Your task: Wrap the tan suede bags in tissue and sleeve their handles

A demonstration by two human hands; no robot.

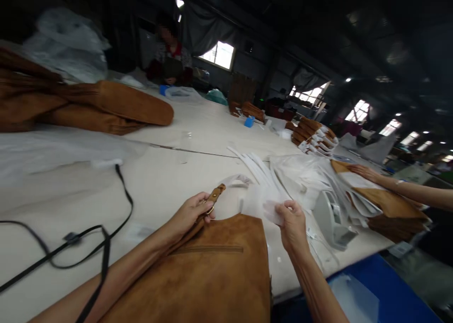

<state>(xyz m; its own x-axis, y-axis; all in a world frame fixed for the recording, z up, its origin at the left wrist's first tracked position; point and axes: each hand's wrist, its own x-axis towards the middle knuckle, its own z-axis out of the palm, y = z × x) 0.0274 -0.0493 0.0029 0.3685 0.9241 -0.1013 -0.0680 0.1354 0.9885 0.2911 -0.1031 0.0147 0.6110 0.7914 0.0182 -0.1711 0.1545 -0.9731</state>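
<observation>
A brown suede bag (pixel 212 271) lies on the white table (pixel 159 181) in front of me. My left hand (pixel 191 213) is closed on the bag's upper left corner, where a small brown strap tab with a metal buckle (pixel 215 195) sticks up. My right hand (pixel 290 221) pinches a thin piece of white paper or film (pixel 272 211) just above the bag's right corner. White tissue sheets (pixel 247 191) lie behind the bag.
A black strap (pixel 102 240) loops at the left. Stacked brown bags (pixel 116 106) sit at the far left and more (pixel 311 132) at the far right. Another person's hand (pixel 364 172) rests on brown and white pieces. A person stands at the back. A grey tape dispenser (pixel 331 219) is nearby.
</observation>
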